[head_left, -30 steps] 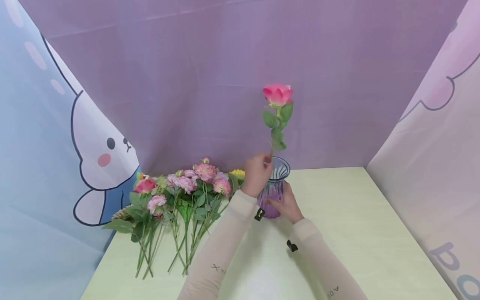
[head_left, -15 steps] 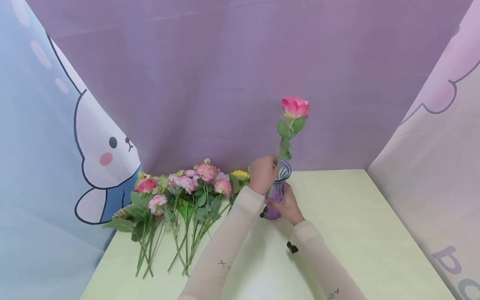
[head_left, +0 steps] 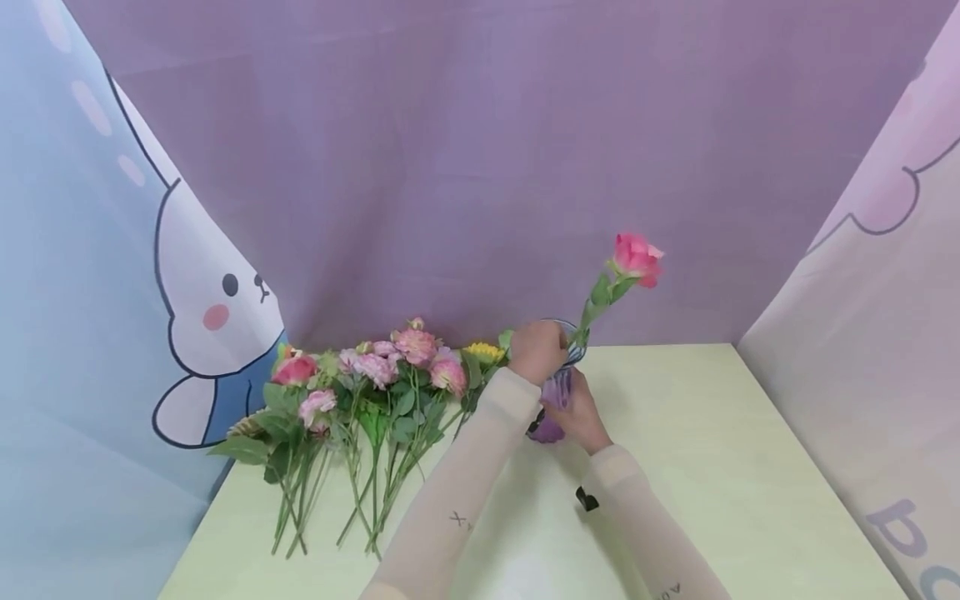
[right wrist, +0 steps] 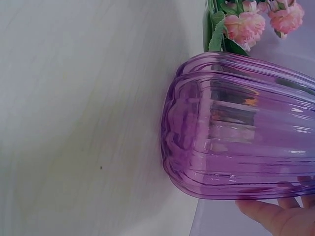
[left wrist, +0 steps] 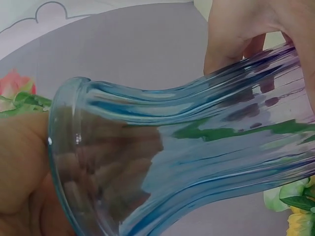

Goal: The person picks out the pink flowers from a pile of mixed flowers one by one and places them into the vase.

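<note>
Presently, in the head view, a glass vase (head_left: 556, 390), purple below and bluish at its mouth, is gripped around its body by the right hand (head_left: 582, 415), with the thumb laid across the side facing the camera. At the vase's rim, a pink rose (head_left: 637, 259) is held by the left hand (head_left: 538, 351), its stem pinched in curled fingers; the bloom is leaned out above and to the right of the vase. To the left of the vase, a row of loose flowers (head_left: 413, 347) is spread on the pale table (head_left: 690, 442), and a yellow flower (head_left: 484, 352) is seen nearest to it. Behind the vase, a purple backdrop (head_left: 450, 167) is hung.

In the left wrist view, the left hand is shown at the vase's flared rim, with the rose's petals partly seen beyond it. The vase's body is clasped by the right hand. A green streak is seen through the glass; whether it lies inside cannot be told.

In the right wrist view, the vase's purple base is shown over the table, with right-hand fingertips (right wrist: 251, 207) laid against its side.
</note>
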### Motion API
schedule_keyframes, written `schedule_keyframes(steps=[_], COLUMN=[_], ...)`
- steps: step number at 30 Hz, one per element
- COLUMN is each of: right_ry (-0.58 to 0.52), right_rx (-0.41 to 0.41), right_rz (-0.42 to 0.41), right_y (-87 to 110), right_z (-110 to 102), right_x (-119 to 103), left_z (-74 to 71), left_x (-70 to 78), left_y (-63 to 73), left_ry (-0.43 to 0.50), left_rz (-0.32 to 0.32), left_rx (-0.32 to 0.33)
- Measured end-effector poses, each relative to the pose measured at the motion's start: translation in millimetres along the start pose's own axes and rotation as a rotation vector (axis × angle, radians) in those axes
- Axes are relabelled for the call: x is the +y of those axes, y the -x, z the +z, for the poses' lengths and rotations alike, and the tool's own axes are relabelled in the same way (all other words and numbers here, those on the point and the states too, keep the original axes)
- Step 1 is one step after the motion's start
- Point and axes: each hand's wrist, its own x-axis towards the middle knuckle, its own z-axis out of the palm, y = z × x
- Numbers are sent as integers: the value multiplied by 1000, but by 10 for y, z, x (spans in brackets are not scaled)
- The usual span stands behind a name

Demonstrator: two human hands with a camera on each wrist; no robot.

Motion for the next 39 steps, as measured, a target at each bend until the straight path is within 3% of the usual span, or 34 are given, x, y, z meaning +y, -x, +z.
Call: schedule_keyframes(steps=[8, 15, 21, 28, 32, 35, 39], right_ry=[-34, -55, -44, -42, -35, -27, -15], right_rx=[5, 8, 20, 17, 31, 39, 25], right_rz=[-16, -29, -14, -22, -54, -54, -32], right_y=[2, -8, -3, 3, -21, -31, -20], right_z=[8, 11, 6, 8, 12, 9, 11], right_x=[-6, -8, -10, -4, 2, -1, -36], left_z=[8, -99, -228, -370, -423, -409, -322], left_x=[-6, -34, -117, -358, -529, -673, -907], left_y=[-5, 8, 55, 217, 339, 438, 592], left_ry=[12, 112, 209, 293, 300, 301, 319], left_rz=[-8, 26, 87, 48, 61, 57, 6], left_rx=[4, -16, 64, 139, 227, 279, 301])
